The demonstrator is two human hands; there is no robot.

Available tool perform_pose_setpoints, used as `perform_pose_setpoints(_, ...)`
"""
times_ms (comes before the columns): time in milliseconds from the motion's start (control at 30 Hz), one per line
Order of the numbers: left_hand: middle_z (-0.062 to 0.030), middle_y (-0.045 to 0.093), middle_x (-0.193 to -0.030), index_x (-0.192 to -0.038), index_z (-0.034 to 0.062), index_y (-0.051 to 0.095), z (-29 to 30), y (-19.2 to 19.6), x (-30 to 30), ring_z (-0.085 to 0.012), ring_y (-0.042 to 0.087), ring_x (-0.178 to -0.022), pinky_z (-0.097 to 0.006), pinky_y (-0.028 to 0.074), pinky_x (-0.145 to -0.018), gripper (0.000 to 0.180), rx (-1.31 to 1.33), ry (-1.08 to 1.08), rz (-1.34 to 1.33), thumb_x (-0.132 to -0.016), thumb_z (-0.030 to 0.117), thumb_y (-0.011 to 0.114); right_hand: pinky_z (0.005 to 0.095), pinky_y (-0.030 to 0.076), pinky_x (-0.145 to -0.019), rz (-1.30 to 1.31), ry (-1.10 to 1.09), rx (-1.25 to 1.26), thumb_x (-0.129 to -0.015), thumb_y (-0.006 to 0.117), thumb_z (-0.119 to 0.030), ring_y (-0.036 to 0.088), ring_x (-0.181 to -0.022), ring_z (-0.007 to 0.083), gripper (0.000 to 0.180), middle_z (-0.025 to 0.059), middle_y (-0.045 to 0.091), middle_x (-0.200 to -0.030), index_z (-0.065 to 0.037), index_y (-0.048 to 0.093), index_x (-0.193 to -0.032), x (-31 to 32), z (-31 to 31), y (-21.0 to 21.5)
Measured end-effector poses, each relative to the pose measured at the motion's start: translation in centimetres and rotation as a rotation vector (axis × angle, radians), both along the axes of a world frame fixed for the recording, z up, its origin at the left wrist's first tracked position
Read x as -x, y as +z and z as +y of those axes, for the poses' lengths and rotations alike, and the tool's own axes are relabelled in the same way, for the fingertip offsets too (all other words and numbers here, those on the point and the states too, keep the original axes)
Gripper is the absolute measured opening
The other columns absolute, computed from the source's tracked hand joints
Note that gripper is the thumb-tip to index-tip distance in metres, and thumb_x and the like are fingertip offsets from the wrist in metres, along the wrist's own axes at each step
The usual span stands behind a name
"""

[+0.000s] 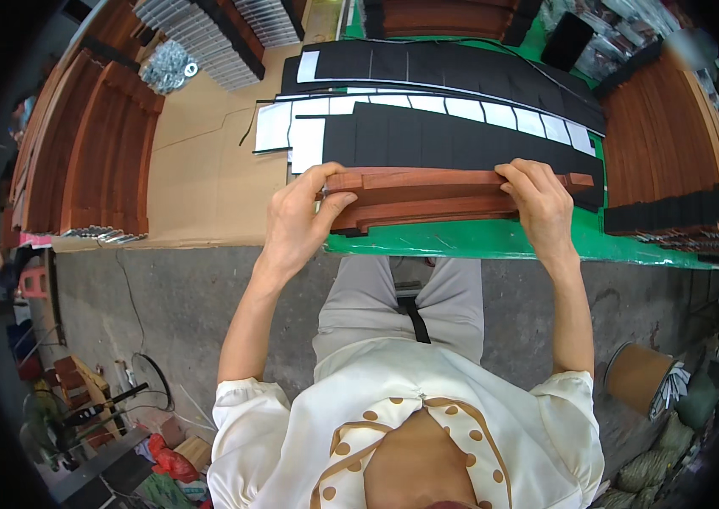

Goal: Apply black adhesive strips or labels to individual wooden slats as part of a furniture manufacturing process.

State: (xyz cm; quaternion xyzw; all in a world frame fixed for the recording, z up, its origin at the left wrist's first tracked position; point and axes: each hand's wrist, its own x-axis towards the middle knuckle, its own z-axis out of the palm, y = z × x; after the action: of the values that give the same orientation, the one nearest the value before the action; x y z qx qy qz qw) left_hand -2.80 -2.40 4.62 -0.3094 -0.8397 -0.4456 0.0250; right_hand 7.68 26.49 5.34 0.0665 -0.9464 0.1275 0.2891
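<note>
Two large groups of stock flank the work: stacked reddish-brown wooden slats (88,144) on flattened cardboard at the left, more fanned at the right (674,144), with long black foam strips on white backing (461,127) across the green surface (495,242), likely kept within reach. Nearest the person lies a small stack of reddish-brown notched wooden bars (427,199), long axis left to right, ends toward either side. Left hand (296,222) pinches its left end, right hand (542,204) clamps the right end, fingers curled over the top, seemingly squaring the stack.
</note>
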Motion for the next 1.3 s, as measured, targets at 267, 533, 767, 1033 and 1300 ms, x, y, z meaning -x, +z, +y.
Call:
perform_pose_setpoints(267, -0.0175, 0.059, -0.122, -0.130, 0.0022, 0.047, -3.3, -1.8, 3.1, -0.0277, 0.056, -0.114, -0.038, 0.038, -0.100, 0.044, -0.190, -0.039, -0.237, -0.094, 0.027, 0.053, 0.0372, 0.048, -0.079, -0.165, 0.062, 0.021, -0.070, 0.069, 0.000, 0.059, -0.095, 0.0275, 0.027, 0.0091, 0.061, -0.097, -0.003, 0.063, -0.096, 0.9, 0.5, 1.9)
perform_pose_setpoints(533, -0.0132, 0.061, -0.117, -0.120, 0.0034, 0.056, -3.1, -3.8, 9.9, -0.0262, 0.058, -0.111, -0.037, 0.042, -0.095, 0.032, -0.029, 0.048, -0.073, -0.090, 0.015, 0.058, 0.0408, 0.045, -0.086, -0.327, 0.169, 0.059, -0.071, 0.069, -0.007, 0.056, -0.099, 0.0311, 0.034, 0.0126, 0.060, -0.104, -0.001, 0.062, -0.104, 4.9, -0.5, 5.0)
perform_pose_setpoints(767, -0.0099, 0.055, -0.127, -0.121, 0.0069, 0.054, 0.4, -7.5, 19.4, -0.0290, 0.048, -0.120, -0.055, 0.037, -0.094, 0.034, 0.398, 0.101, 0.404, -0.088, 0.016, 0.059, 0.0388, 0.049, -0.074, -0.334, 0.389, 0.098, -0.083, 0.062, -0.010, 0.060, -0.088, 0.0306, 0.015, 0.0113, 0.063, -0.094, -0.004, 0.063, -0.097, 18.2, -3.8, 4.3)
perform_pose_setpoints(1033, -0.0106, 0.055, -0.126, -0.119, 0.0020, 0.054, 3.5, -10.2, 23.9, -0.0265, 0.049, -0.118, -0.055, 0.039, -0.089, 0.044, 0.467, 0.116, 0.430, -0.084, 0.027, 0.063, 0.0408, 0.052, -0.069, -0.331, 0.355, -0.131, -0.081, 0.063, -0.010, 0.063, -0.081, 0.0331, 0.013, 0.0144, 0.064, -0.086, -0.001, 0.063, -0.090, 35.7, -7.6, -5.2)
perform_pose_setpoints(1300, -0.0121, 0.061, -0.111, -0.108, -0.0015, 0.062, 3.6, -12.2, 24.7, -0.0246, 0.054, -0.105, -0.049, 0.041, -0.087, 0.049, 0.386, 0.144, 0.567, -0.073, 0.033, 0.071, 0.0405, 0.054, -0.065, -0.243, 0.296, -0.436, -0.075, 0.060, -0.006, 0.066, -0.075, 0.0342, 0.007, 0.0199, 0.065, -0.076, 0.000, 0.061, -0.078, 40.7, -9.8, -8.9)
